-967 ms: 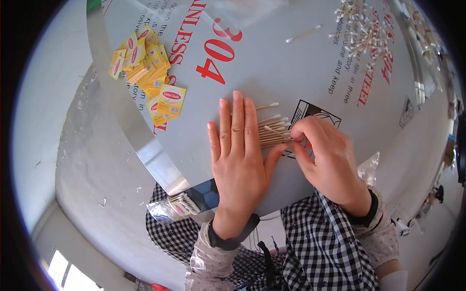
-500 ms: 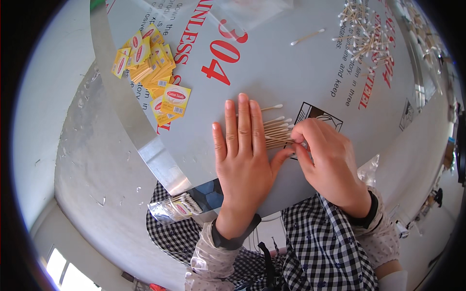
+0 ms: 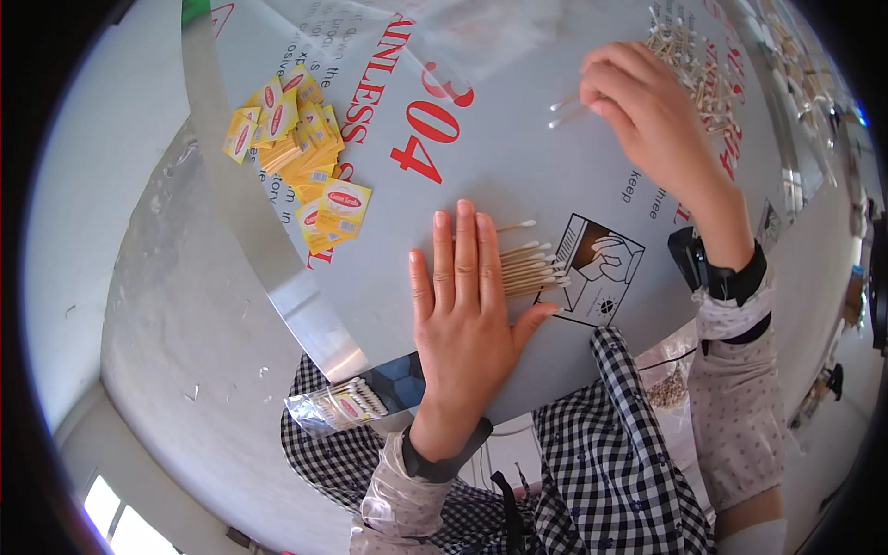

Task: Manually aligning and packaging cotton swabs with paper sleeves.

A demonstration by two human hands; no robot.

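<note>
My left hand (image 3: 467, 314) lies flat, fingers stretched, over a row of cotton swabs (image 3: 532, 273). Their white tips stick out on its right side, and the rest is hidden under the palm and fingers. One swab lies a little apart, farther up by the fingertips. At the upper right, my right hand (image 3: 634, 97) has its fingers closed in a pinch at a cotton swab (image 3: 566, 104). Two white tips show left of these fingers; whether the lower one is a second swab or a reflection I cannot tell. Just beyond this hand lies a loose heap of swabs (image 3: 680, 46).
Yellow card packets (image 3: 310, 139) lie piled on the left of the grey film-covered table (image 3: 518, 176). A clear bag of swabs (image 3: 342, 407) sits at the near left edge. Clear plastic (image 3: 490, 37) lies at the far side, and more swabs (image 3: 809, 65) at the far right.
My right hand has left the row beside my left hand and moved up and right to the loose swab near the heap. My left hand stays flat on the row.
</note>
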